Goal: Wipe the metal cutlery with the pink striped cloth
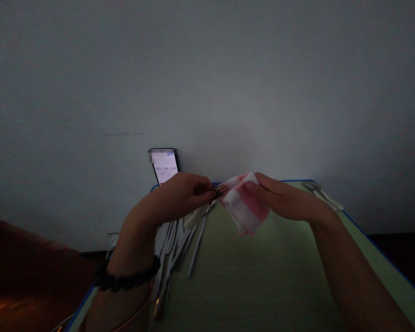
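One dark bead bracelet, lower left of the frame, on my left wrist. One smartphone, left of centre, tilted up near the wall, a timer showing on its screen. One cluster of metal cutlery, lower left of centre on the table; at least five pieces, overlapping and partly behind my forearm, so no exact count. One left hand, mine, fingers pinched on the fork. One fork, centre of frame, tines towards the cloth, raised above the table. One white-and-pink cloth, just right of centre, bunched about the tines. One right hand, mine, fingers closed on the cloth. One small group of cutlery, right of frame, at least two pieces.

Step in hand, as I judge it: wiping the tines. Next move calls for a steady left pinch and the cloth drawn along the metal.
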